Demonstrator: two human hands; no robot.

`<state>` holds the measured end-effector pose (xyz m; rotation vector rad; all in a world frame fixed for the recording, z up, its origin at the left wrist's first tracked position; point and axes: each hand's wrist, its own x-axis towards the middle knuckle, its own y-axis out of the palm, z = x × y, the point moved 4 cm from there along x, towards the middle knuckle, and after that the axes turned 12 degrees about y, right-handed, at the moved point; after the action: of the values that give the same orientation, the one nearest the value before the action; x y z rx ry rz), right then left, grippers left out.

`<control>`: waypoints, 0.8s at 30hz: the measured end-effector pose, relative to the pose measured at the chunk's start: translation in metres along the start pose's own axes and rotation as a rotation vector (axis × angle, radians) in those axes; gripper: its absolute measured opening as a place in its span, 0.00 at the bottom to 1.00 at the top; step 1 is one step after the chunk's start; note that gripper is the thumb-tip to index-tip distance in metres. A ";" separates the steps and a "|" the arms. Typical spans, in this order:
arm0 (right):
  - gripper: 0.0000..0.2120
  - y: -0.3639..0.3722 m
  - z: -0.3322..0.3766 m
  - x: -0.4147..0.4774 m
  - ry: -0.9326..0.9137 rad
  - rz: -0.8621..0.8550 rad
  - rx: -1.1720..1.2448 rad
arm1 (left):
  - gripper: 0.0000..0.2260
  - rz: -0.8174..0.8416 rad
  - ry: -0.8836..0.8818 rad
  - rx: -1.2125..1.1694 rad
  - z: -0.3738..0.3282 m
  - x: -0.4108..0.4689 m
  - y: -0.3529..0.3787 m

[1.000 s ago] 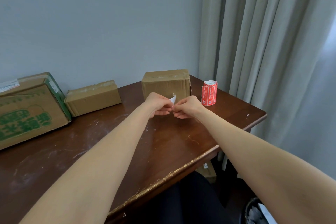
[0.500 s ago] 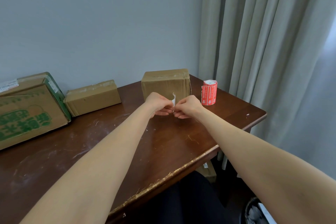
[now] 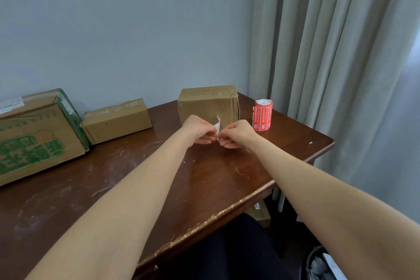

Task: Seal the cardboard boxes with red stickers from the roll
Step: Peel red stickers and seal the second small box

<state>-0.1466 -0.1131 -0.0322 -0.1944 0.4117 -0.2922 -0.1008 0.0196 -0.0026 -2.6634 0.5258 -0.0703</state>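
Observation:
My left hand (image 3: 200, 130) and my right hand (image 3: 236, 134) meet above the table, both pinching a small sticker piece (image 3: 218, 125) whose white back curls upward between the fingertips. Right behind them stands a plain cardboard box (image 3: 208, 102) with tape along its top. The red sticker roll (image 3: 263, 115) stands upright to the right of that box. A flatter cardboard box (image 3: 116, 120) lies further left by the wall. A large box with green print (image 3: 34, 138) sits at the far left.
The dark wooden table (image 3: 127, 188) is scratched, and its front edge runs diagonally near my body. A grey curtain (image 3: 341, 63) hangs on the right. A dark bin (image 3: 318, 263) shows on the floor at the lower right.
The hands stay almost in place. The white flap between the fingers has lifted and curled a little more.

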 end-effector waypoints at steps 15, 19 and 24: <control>0.02 0.001 0.001 -0.003 0.004 0.061 0.047 | 0.02 0.016 0.017 -0.015 -0.002 -0.003 -0.001; 0.02 0.000 0.002 -0.003 -0.003 0.056 0.038 | 0.03 0.026 0.029 0.001 -0.003 -0.004 0.000; 0.03 0.001 0.002 -0.001 -0.001 0.026 -0.025 | 0.04 0.018 0.043 0.026 -0.004 -0.004 0.001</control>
<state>-0.1461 -0.1119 -0.0300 -0.2136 0.4165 -0.2617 -0.1055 0.0190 0.0006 -2.6370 0.5589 -0.1286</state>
